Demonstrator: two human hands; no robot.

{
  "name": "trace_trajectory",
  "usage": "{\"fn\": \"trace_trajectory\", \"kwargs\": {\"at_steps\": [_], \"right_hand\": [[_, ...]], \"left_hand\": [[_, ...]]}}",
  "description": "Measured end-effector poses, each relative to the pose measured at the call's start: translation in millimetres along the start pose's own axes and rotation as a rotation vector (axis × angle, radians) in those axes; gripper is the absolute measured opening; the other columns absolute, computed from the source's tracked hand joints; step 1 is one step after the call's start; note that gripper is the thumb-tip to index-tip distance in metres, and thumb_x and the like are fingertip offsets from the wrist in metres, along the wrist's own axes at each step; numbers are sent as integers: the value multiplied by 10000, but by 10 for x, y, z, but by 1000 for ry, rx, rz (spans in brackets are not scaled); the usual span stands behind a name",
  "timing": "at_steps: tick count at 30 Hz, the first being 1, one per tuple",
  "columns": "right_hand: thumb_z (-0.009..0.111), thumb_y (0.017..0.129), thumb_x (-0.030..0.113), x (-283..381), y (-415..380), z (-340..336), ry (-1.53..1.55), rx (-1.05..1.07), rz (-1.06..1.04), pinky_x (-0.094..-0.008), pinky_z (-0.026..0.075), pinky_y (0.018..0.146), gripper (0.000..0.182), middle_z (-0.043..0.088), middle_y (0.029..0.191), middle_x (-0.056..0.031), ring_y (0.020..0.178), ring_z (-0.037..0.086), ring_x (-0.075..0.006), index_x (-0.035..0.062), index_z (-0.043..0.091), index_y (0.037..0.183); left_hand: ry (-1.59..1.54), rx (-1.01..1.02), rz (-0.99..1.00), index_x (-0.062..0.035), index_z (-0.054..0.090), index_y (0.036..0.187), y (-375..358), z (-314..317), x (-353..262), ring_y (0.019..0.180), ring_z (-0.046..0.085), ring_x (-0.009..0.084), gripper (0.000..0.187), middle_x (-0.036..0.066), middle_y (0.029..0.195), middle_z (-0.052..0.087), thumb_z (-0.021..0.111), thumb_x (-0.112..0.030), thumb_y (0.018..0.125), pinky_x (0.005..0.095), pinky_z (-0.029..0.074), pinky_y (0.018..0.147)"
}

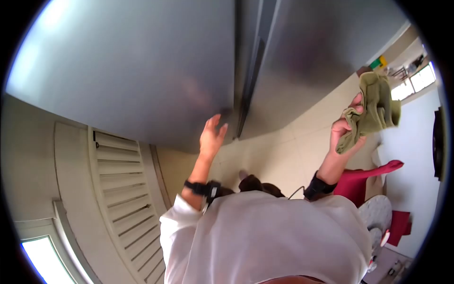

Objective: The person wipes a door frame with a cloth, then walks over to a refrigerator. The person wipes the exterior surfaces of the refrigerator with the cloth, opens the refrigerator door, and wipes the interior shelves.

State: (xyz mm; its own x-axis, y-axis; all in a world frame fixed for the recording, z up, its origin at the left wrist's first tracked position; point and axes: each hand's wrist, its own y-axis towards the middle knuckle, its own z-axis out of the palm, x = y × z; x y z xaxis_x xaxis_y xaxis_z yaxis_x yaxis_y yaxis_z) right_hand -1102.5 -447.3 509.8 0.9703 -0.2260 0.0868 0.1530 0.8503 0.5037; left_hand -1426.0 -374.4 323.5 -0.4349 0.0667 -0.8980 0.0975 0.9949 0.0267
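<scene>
A crumpled olive-green cloth (373, 109) is in my right hand (347, 125), whose fingers are wrapped round it at the right. My left hand (212, 136) is raised near the lower edge of a large grey door panel (142, 71), with its fingers apart and nothing in it. Whether its fingertips touch the panel cannot be told. A second grey panel (312, 57) stands to the right, across a dark vertical gap.
White louvred shutters (127, 189) line the left wall, above a bright window (45, 258). Tiled floor (283, 146) lies below. At the right are a red chair (352, 187), a round marbled table (377, 210) and a white wall (411, 137).
</scene>
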Motion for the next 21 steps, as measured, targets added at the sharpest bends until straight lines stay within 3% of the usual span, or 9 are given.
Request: {"fn": "trace_trajectory", "kwargs": {"at_steps": [3, 5, 7, 9, 12, 15, 19, 20, 21], "right_hand": [[423, 957, 177, 84, -412, -84, -141, -112, -45, -295, 543, 724, 521, 395, 1407, -236, 1124, 572, -275, 11, 281, 1431], [437, 957, 183, 262, -713, -200, -263, -345, -75, -286, 549, 713, 538, 423, 1382, -245, 1090, 588, -282, -4, 266, 1432], [450, 951, 189, 682, -968, -259, -261, -429, -111, -285, 557, 695, 478, 485, 1319, -242, 1046, 605, -286, -44, 369, 1360], [466, 937, 190, 936, -1277, -503, -395, -645, -163, -322, 562, 706, 390, 560, 1211, -209, 1018, 606, -286, -56, 483, 1240], [468, 926, 188, 1037, -1347, -602, -412, -854, -224, -369, 560, 721, 352, 589, 1143, -195, 975, 611, -295, -39, 520, 1189], [487, 919, 189, 778, -1086, -410, -307, -884, -235, -370, 569, 689, 325, 600, 1100, -189, 916, 624, -294, -39, 539, 1145], [425, 934, 264, 535, -1019, -429, -438, -971, -37, -355, 556, 630, 349, 631, 997, -157, 887, 626, -294, -8, 568, 1099], [393, 918, 240, 481, -1029, -430, -337, -848, 28, -426, 515, 825, 351, 629, 1023, -147, 917, 622, -286, -14, 583, 1066], [393, 918, 240, 443, -1059, -436, -315, -857, 14, -426, 515, 825, 351, 629, 1023, -147, 917, 622, -286, -14, 583, 1066]], "left_hand": [[21, 37, -264, -45, 571, 1137, 263, 274, 160, 998, 600, 296, 362, 132, 1065, 617, 647, -233, 837, 366, 494, 826], [403, -157, 175, -54, 598, 994, 219, 394, 56, 926, 606, 295, 221, 103, 988, 619, 620, -197, 827, 374, 498, 803], [845, -74, 711, -92, 602, 943, 206, 575, -368, 949, 562, 258, 197, 77, 960, 580, 643, -144, 758, 401, 445, 896], [1221, 47, 888, -72, 609, 967, 292, 496, -620, 1045, 506, 248, 231, 83, 987, 557, 622, -171, 759, 432, 352, 992], [1728, 230, 787, -67, 622, 1003, 570, 332, -889, 1046, 492, 229, 266, 59, 988, 565, 589, -204, 778, 433, 296, 1014], [1866, 411, 791, -91, 635, 994, 723, 329, -782, 1012, 510, 220, 248, 42, 950, 585, 585, -200, 776, 392, 312, 976], [1781, 127, 875, -111, 640, 918, 736, 394, -725, 953, 523, 202, 179, 23, 854, 568, 562, -187, 775, 350, 320, 929], [1797, 137, 886, -111, 640, 918, 685, 368, -729, 953, 523, 202, 179, 23, 854, 568, 562, -187, 775, 350, 320, 929], [1774, 158, 862, -114, 633, 904, 632, 372, -740, 953, 513, 199, 170, 22, 844, 553, 558, -188, 771, 346, 314, 933]]}}
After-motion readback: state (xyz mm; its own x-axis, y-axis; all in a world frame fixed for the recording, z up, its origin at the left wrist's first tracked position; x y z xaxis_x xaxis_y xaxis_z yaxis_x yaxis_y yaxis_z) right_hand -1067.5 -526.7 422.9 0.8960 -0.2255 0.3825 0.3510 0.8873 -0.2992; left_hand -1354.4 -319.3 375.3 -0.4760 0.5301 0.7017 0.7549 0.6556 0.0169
